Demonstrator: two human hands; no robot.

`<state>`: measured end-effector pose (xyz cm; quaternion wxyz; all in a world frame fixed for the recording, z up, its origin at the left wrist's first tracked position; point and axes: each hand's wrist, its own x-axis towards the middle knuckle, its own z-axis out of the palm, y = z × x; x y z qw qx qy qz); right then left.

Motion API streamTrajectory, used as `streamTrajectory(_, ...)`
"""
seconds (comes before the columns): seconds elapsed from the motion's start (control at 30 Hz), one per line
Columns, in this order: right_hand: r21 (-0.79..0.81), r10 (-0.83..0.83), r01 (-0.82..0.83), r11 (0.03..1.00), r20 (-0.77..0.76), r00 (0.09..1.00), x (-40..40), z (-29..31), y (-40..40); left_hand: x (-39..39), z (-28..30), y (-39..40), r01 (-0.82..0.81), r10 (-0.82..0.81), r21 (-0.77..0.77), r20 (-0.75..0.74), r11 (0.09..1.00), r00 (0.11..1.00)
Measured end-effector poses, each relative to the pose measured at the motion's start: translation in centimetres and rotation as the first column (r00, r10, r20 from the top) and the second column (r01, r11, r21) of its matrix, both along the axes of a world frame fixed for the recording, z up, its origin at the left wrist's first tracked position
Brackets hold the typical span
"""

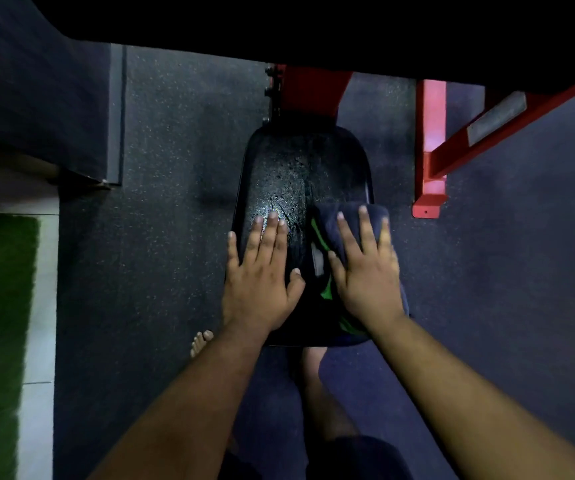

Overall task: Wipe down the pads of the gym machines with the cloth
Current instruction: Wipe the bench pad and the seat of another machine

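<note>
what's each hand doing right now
Left hand: open, flat on the bare seat pad, holding nothing.
Right hand: open, fingers straight, pressing the cloth onto the pad.

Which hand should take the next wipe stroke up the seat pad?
Right. The right hand already lies flat on the cloth at the pad's right side. The left hand presses bare on the seat pad, seemingly steadying it; wet-looking surface lies ahead.
</note>
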<state>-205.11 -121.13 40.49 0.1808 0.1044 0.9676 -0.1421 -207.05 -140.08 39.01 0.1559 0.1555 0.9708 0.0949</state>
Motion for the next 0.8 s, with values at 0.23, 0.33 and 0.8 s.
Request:
streamTrajectory(0.23,0.009,-0.100,0.100,0.995,-0.069,0.993,-15.3,-2.1,-0.2,0.2,-0.4,-0.1,-0.023,0.025,0.038,-0.041,0.999,0.999)
streamTrajectory(0.33,0.089,0.030,-0.019,0.996,-0.112,0.993,-9.4,-1.3,-1.1,0.1,-0.2,-0.1,-0.054,0.055,0.044,-0.015,0.998,0.998)
streamTrajectory(0.8,0.091,0.240,-0.230,0.969,-0.127,0.962,-13.7,-1.2,-7.1,3.2,-0.7,-5.3,-0.140,0.145,0.095,-0.049,0.986,0.988)
